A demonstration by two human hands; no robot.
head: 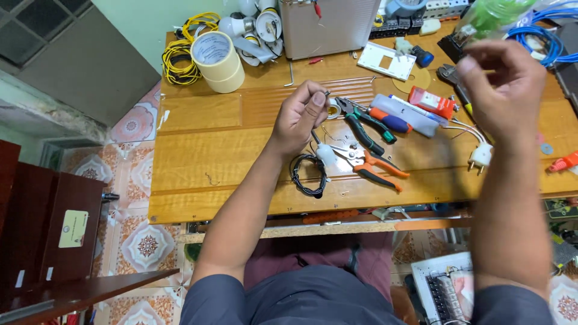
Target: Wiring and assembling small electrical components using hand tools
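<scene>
A small silvery metal part [327,93] is pinched between thumb and forefinger of the left hand [299,118], held above the middle of the bench [198,156]. A thin black wire hangs below that hand, with a black coiled cable [307,174] lying flat near the bench's front edge.

Over the wooden bench [198,156], the left hand [299,117] pinches a small metal screw [327,93]; the blurred right hand [506,90] is raised above a white plug [481,157]

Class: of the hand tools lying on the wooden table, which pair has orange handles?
The orange-handled pliers nearest the table's front edge; the other pliers have dark green grips.
</scene>
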